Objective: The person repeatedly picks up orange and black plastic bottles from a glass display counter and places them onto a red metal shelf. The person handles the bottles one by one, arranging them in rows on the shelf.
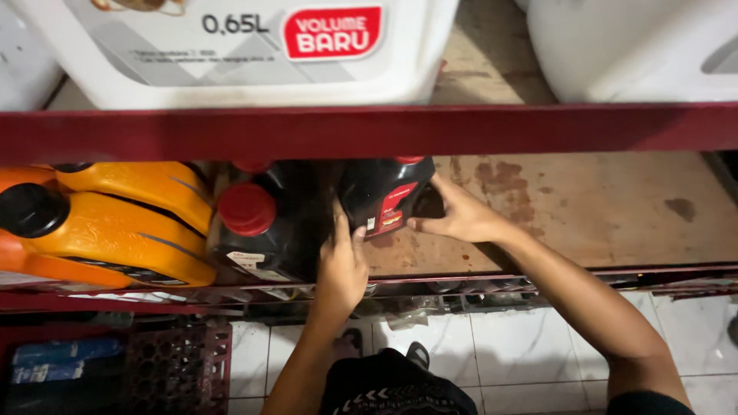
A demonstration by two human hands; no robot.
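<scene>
A black bottle with a red label (382,196) stands on a worn wooden shelf (584,207). My left hand (340,265) presses on its left side, and my right hand (455,214) wraps around its right side and back. Just to the left stands a second black bottle with a red cap (257,223), touching the one I hold. Further left lie orange bottles with black caps (115,230).
A red shelf rail (369,131) crosses above, carrying large white containers (246,46). The shelf's right part shows bare stained wood. Below are white floor tiles (523,346) and a dark red plastic crate (177,361) at the lower left.
</scene>
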